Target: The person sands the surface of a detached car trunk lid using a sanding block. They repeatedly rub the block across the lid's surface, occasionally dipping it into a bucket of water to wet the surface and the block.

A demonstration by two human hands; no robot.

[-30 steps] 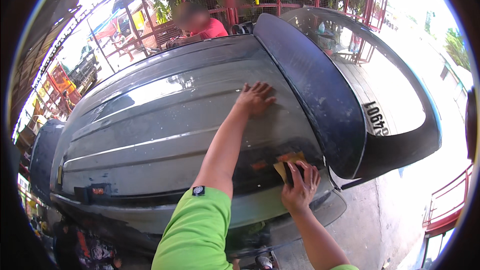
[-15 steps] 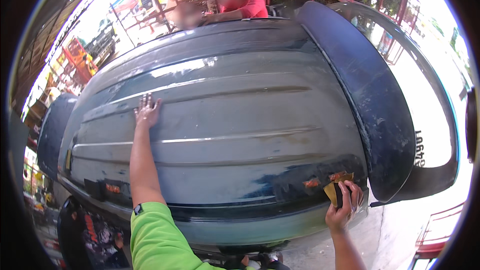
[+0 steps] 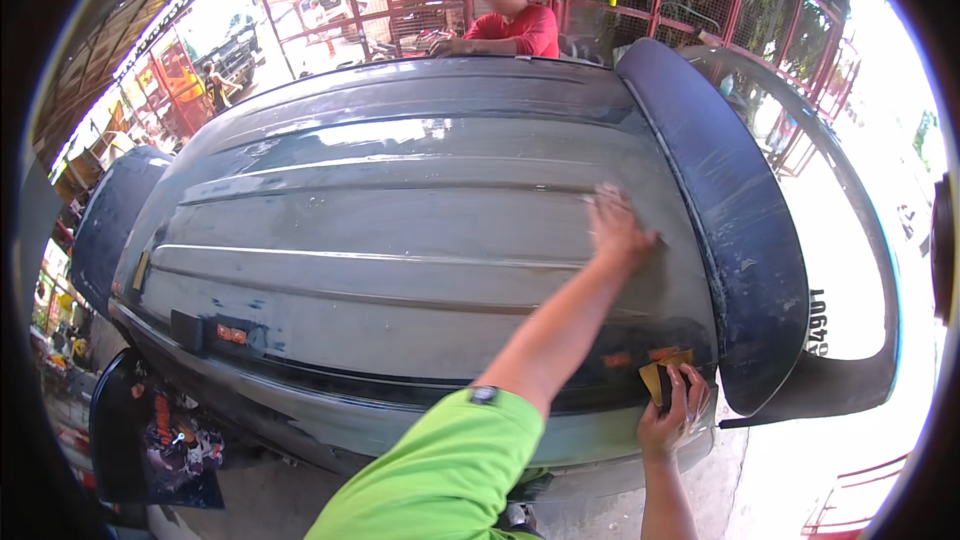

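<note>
A ridged, dull grey vehicle roof (image 3: 400,225) with glossy wet-looking streaks spreads in front of me. My left hand (image 3: 620,228) lies flat on its right part with fingers outstretched, slightly blurred; the arm crosses the near side of the roof. At the near right corner my right hand (image 3: 678,410) grips a folded piece of gold sandpaper (image 3: 653,382), with something dark between the fingers and the sheet. Orange patches (image 3: 617,360) show on the dark roof surface beside the sandpaper.
A dark blue spoiler (image 3: 750,240) borders the roof's right end, with a raised rear door (image 3: 850,375) beyond. On the near left of the roof sits a black block (image 3: 186,330). A person in red (image 3: 535,30) stands at the far side; another person (image 3: 180,435) is low left.
My left hand has swept right across the roof, from its left part to near the spoiler. My right hand still holds the sandpaper at the corner. The view has shifted slightly.
</note>
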